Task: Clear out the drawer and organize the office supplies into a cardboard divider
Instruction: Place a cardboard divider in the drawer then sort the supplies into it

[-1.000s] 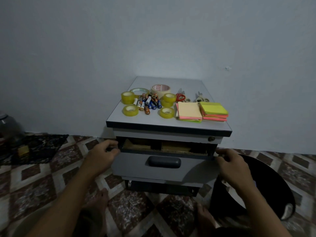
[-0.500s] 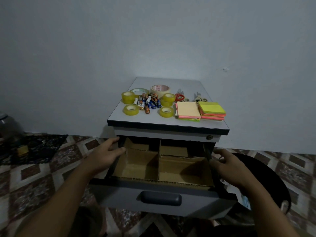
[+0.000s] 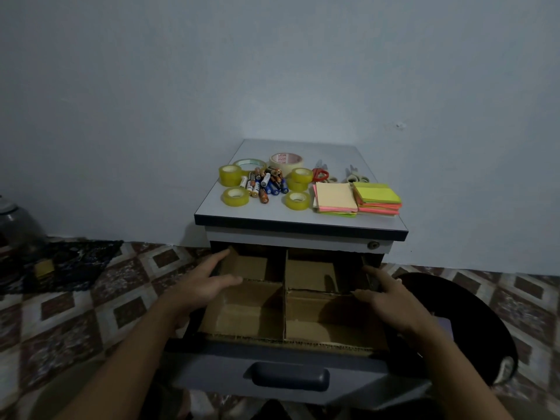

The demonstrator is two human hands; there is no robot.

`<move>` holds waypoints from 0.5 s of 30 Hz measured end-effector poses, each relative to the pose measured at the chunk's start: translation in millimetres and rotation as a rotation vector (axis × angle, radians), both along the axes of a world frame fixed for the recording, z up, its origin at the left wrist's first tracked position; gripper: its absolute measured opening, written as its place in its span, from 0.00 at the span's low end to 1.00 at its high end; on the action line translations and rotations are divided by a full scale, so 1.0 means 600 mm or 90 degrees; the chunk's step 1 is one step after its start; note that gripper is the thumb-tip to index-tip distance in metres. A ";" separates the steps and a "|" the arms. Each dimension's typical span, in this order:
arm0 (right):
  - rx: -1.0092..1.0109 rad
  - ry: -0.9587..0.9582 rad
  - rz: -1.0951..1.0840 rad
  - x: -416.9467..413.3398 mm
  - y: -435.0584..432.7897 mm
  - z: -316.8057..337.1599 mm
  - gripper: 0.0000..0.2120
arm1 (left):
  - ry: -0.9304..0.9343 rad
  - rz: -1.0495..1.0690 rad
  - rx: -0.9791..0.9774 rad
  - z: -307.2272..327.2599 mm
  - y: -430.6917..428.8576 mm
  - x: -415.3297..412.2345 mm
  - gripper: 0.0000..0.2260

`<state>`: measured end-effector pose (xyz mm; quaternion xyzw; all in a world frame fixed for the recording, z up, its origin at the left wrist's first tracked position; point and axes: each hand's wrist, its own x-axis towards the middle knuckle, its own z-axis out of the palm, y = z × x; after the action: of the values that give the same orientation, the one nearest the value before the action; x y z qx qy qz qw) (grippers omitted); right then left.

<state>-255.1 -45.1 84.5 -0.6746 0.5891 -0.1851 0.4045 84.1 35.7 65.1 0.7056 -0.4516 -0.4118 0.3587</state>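
The grey drawer (image 3: 288, 380) stands pulled out, with a four-cell cardboard divider (image 3: 284, 313) inside and nothing in its cells. My left hand (image 3: 200, 286) rests with straight fingers on the divider's left edge. My right hand (image 3: 391, 301) lies with straight fingers on its right edge. On the cabinet top (image 3: 272, 216) lie several yellow tape rolls (image 3: 235, 196), a white tape roll (image 3: 286, 160), a heap of batteries (image 3: 265, 184), scissors (image 3: 320, 174) and two stacks of sticky notes (image 3: 335, 197) (image 3: 377, 198).
A dark round seat (image 3: 472, 322) stands at the right of the drawer. Patterned floor tiles (image 3: 91, 298) spread to the left, with a dark cloth (image 3: 60, 262) and a metal pot (image 3: 15, 222) at the far left. A grey wall stands behind the cabinet.
The drawer has slid out towards me from nearly closed to wide open, uncovering the divider. Both hands moved from the drawer's front corners onto the divider's side edges.
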 end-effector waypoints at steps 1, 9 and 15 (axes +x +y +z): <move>-0.001 0.008 0.002 -0.004 0.007 -0.003 0.30 | 0.005 -0.013 -0.007 -0.003 0.008 0.001 0.37; 0.004 0.060 0.036 -0.036 0.037 -0.010 0.33 | -0.018 -0.087 0.019 -0.010 0.054 0.015 0.40; 0.024 0.066 0.046 -0.038 0.055 -0.010 0.34 | -0.005 -0.130 0.021 -0.005 0.070 0.017 0.48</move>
<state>-277.6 -12.3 78.6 -0.6964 0.5879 -0.1238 0.3926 94.6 77.6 61.9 0.6633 -0.5159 -0.4509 0.3010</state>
